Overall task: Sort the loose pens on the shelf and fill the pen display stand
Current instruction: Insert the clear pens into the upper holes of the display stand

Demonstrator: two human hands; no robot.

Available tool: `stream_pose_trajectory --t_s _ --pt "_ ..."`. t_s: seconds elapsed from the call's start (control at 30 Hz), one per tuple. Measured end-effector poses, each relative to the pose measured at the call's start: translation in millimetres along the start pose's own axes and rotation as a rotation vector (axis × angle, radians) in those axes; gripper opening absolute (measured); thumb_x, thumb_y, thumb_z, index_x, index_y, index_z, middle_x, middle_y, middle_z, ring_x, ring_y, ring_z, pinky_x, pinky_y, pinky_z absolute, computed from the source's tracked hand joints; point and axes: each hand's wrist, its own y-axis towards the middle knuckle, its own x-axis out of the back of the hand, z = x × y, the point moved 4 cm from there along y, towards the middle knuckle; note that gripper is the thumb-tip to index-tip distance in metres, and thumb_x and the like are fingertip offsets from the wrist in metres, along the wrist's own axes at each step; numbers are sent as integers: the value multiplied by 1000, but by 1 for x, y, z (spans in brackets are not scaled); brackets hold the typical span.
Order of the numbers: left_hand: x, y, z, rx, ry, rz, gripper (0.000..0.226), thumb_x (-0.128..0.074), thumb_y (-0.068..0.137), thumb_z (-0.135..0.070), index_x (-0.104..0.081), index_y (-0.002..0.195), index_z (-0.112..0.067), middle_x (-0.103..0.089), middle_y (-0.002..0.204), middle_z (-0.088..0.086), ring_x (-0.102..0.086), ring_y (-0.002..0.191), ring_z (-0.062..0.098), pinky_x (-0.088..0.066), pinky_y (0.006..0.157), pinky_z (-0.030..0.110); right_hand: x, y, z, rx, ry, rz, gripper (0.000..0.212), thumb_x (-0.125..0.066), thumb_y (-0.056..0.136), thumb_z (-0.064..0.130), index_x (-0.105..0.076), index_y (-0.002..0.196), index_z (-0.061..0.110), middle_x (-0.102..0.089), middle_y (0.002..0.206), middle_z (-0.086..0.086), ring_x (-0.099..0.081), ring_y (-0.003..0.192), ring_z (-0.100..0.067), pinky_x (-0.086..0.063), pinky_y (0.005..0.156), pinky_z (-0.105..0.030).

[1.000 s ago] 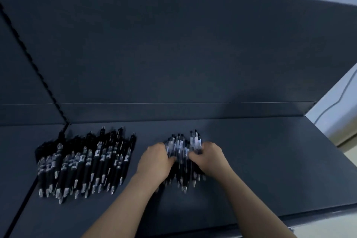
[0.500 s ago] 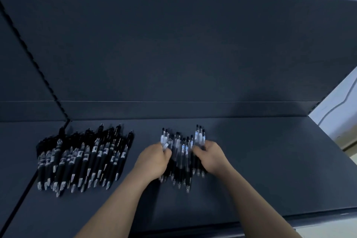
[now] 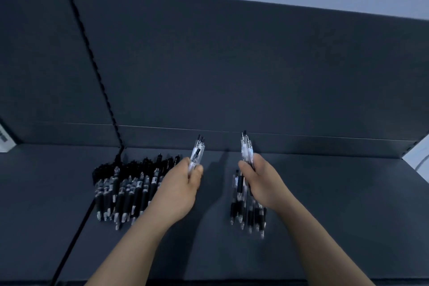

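Both hands are raised just above the shelf point(image 3: 325, 204), each holding a small bunch of pens. The left hand point(image 3: 183, 183) grips a few clear pens point(image 3: 197, 153), fingers curled round their lower ends, clicker ends pointing up and away from me, tilted a little to the right. The right hand point(image 3: 260, 183) pinches a second bunch point(image 3: 246, 150) between thumb and fingers, clicker ends up, nearly upright. The two bunches are held apart. The count in either bunch is too blurred to tell.

On the dark shelf, a large heap of black pens point(image 3: 125, 190) lies to the left, partly hidden behind my left wrist, tips toward me. A smaller row of pens point(image 3: 241, 204) lies under and just beside the right hand, tips also toward me.

A dark back panel point(image 3: 232, 65) rises behind the shelf. A notched black strip point(image 3: 92, 58) runs down it to the heap. A white tag point(image 3: 4, 141) sits at the far left edge, its text unreadable.
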Motion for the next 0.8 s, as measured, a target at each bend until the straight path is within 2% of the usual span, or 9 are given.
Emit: stream_pose_trajectory --t_s 0.07,0.17,0.23,0.43,0.53,0.67,0.77,0.8 --pt "23 -7 0 -24 -14 -25 28 -44 98 -30 -45 77 -11 -49 60 -2 -43 52 13 -42 57 37 -19 -5 25 2 75 41 26 -42 99 25 -37 75 17 -45 68 0 -41 58 -13 -36 52 -23" --pt "66 -19 8 -51 -7 -60 26 -46 98 -29 -48 77 -13 -46 58 -7 -40 51 9 -38 54 25 -52 -12 67 50 166 80 24 -45 100 23 -43 78 16 -50 66 -4 -44 54 -12 -38 48 -17" --pt "101 -28 18 -70 36 -101 24 -50 97 -28 -53 78 -14 -45 58 -10 -38 49 3 -34 52 19 -79 -16 94 67 231 114 23 -48 99 22 -46 78 14 -51 61 -4 -45 51 -13 -39 50 -22" --pt "213 -53 60 23 -83 -160 20 -70 86 -26 -63 75 -10 -45 46 -13 -37 41 2 -33 48 18 -175 -28 177 111 411 236 23 -52 99 24 -54 87 5 -54 61 -1 -51 58 -15 -44 60 -28" --pt "257 -65 81 64 -172 -188 19 -77 79 -21 -65 80 -6 -52 52 -11 -38 39 1 -33 45 13 -225 -34 218 132 452 302 24 -53 98 25 -57 91 3 -55 63 0 -53 60 -14 -46 63 -27" --pt "308 -78 106 123 -250 -210 17 -78 78 -13 -65 83 -2 -65 65 5 -40 35 -1 -32 40 10 -286 -43 266 146 552 389 17 -54 98 20 -60 86 9 -59 65 2 -54 61 -11 -46 60 -23" --pt "343 -82 126 135 -221 -243 10 -74 82 -14 -67 79 -8 -62 59 1 -39 38 3 -33 43 14 -323 -40 290 135 548 427 23 -51 98 24 -64 94 6 -62 73 0 -55 67 -10 -47 65 -25" --pt "355 -83 134 152 -193 -269 9 -72 83 -15 -67 79 -9 -58 57 0 -40 41 6 -35 46 18 -333 -36 296 135 519 430 25 -51 98 29 -66 95 10 -63 76 -1 -57 71 -11 -47 69 -27"
